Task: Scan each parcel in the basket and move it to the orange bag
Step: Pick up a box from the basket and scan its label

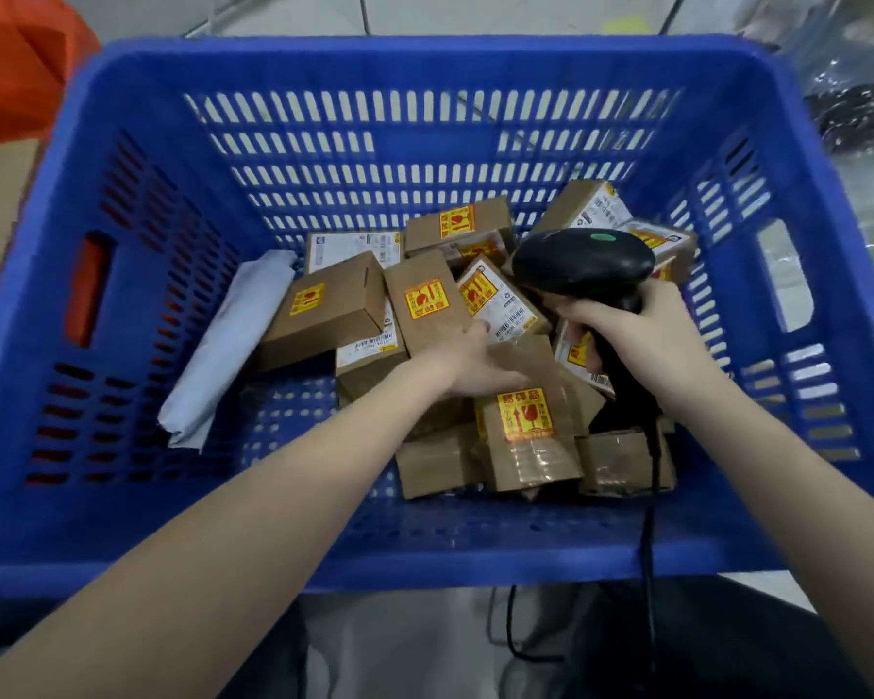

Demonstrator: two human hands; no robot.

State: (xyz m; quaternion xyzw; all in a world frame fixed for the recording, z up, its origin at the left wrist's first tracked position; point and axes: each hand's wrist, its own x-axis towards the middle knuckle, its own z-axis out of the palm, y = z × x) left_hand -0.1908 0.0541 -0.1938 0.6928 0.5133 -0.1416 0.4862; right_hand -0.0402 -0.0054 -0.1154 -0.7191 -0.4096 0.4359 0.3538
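A blue slotted plastic basket (137, 234) fills the view and holds several small brown cardboard parcels with yellow-and-red fragile stickers. My left hand (468, 363) reaches into the pile and grips the top of a brown box (528, 426) that stands on end. My right hand (642, 340) is closed around the handle of a black barcode scanner (584, 262), held over the parcels at the right, its cable trailing down over the basket's near rim. A grey wrapped soft parcel (228, 345) lies along the left side. The orange bag (19, 63) shows at the upper left, outside the basket.
Clear plastic bags with dark contents (853, 93) lie beyond the basket's right side. A pale tiled floor (425, 12) shows behind. A bare patch of the basket's floor (283, 421) lies at the near left. A black cable (513, 638) loops below the near rim.
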